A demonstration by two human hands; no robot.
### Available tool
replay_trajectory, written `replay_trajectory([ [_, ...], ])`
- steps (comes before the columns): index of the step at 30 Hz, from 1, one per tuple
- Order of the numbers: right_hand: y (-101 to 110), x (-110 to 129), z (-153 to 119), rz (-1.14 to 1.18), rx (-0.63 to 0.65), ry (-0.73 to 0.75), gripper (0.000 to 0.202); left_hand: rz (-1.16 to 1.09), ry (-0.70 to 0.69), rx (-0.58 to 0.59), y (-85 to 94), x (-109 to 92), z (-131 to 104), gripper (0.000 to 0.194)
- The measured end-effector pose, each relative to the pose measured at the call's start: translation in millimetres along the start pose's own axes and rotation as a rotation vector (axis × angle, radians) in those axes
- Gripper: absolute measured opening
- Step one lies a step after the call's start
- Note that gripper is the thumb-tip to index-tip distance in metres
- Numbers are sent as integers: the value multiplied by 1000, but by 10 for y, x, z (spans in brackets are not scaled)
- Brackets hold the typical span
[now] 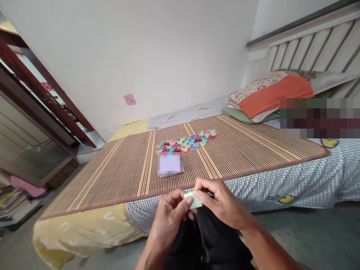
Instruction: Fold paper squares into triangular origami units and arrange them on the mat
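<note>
A small pale green piece of paper [197, 203] is pinched between both hands, above my lap near the bed's front edge. My left hand [173, 210] is closed on its left side, the thumb lying over the paper. On its upper right part my right hand [216, 197] grips with thumb and fingertips. Beyond the hands lies a stack of lilac paper [170, 163], partly blurred out. Behind that stack, many small folded paper pieces [194, 141] in several colours are spread in a band across the mat.
A striped bamboo mat [120, 172] covers the bed, over a checked and yellow sheet [92, 225]. Pillows [275, 93] are piled at the right by the headboard [315, 45]. A pink note [129, 99] sticks to the wall. Papers and a pink item [28, 186] lie at far left.
</note>
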State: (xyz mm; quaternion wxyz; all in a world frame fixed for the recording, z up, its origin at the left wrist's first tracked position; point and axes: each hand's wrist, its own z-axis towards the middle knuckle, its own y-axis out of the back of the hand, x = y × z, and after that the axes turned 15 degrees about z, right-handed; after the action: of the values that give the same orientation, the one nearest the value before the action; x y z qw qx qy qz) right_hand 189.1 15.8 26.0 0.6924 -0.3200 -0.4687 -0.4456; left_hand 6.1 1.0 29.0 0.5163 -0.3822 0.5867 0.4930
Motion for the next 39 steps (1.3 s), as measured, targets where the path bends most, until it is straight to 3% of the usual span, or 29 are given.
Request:
replay_trajectory([
  [6,32,-47,-60,-12,-192,42,29,-114,-44,-214,-100,66,43,34],
  [13,-118,-59,-120,-167,-323,203,17,-70,-43,-199,-197,59,20,30],
  [21,-173,-94,-92,-299,-352,338,17,6,-41,-198,-191,59,-24,26],
  [29,-189,-112,-33,5,-242,59,18,-70,20,-123,-140,62,-13,31],
  [35,-219,-159,-7,36,-230,84,26,-84,21,-141,-191,143,-9,33],
  [39,-252,-214,-8,284,-204,-20,29,-99,85,-80,-210,167,3,38],
])
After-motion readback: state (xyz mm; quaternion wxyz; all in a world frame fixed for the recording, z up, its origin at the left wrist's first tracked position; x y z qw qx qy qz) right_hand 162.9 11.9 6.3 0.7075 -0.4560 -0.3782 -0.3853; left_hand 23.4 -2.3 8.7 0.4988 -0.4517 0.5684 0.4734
